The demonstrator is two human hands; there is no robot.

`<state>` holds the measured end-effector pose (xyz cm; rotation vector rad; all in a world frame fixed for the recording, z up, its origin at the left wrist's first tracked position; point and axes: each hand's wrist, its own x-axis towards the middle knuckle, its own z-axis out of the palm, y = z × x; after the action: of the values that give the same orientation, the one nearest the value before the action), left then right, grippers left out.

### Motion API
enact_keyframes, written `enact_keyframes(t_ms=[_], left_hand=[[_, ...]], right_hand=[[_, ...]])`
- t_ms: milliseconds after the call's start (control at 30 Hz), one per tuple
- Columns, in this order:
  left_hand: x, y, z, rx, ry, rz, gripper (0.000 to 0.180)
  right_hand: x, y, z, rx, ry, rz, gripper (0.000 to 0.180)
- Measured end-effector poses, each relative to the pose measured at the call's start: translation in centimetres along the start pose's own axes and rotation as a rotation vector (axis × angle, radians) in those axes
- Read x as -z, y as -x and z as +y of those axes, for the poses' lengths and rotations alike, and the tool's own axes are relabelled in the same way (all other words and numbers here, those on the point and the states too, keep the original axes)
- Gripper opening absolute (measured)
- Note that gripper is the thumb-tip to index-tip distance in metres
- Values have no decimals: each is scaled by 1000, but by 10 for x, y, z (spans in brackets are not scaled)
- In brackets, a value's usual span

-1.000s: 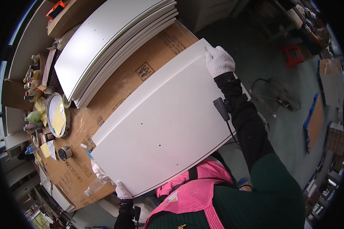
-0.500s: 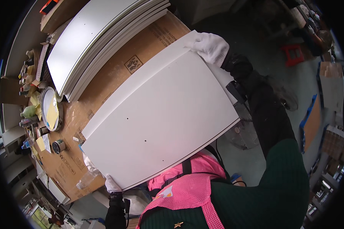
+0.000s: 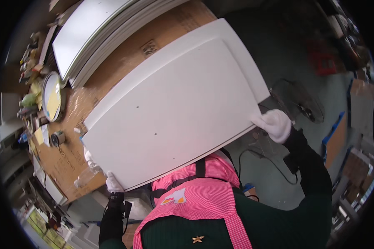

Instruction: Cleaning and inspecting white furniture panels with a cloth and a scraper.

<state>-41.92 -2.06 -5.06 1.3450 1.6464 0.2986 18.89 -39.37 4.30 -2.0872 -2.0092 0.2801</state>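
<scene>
A large white panel (image 3: 183,103) with a curved far edge and small dark holes lies in front of me on top of another white panel (image 3: 250,72). The lower one sticks out past it at the far and right sides. My right hand (image 3: 275,125), in a white glove, pinches the upper panel's near right corner, fingertips on top. At the near left corner, my left hand (image 3: 113,182), also gloved, grips the edge; part of its fingers is hidden.
A stack of white curved panels (image 3: 87,31) sits on the brown cardboard-covered table (image 3: 72,168). Along its left side are a round lid with yellow paper (image 3: 53,97), a small can (image 3: 57,138) and a clear bottle (image 3: 85,177). A fan (image 3: 305,108) and a cable (image 3: 274,168) are at the right.
My right hand has let go of the far right corner and come back to the near right corner. The lower panel now shows more at the right. The view has shifted.
</scene>
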Motion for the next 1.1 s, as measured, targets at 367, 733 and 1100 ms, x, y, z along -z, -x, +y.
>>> enact_keyframes(t_ms=[367,733,1100], left_hand=[[-3,-5,-27,-88,-148,-98,68],[-38,18,47,-26,184,-293,67],[-64,-4,-5,-339,-181,-315,33]], right_hand=[[-35,-253,-125,-195,-727,186,31],[-118,-538,-263,-230,62,170,34],[-246,-499,-461,476,-30,-393,40]])
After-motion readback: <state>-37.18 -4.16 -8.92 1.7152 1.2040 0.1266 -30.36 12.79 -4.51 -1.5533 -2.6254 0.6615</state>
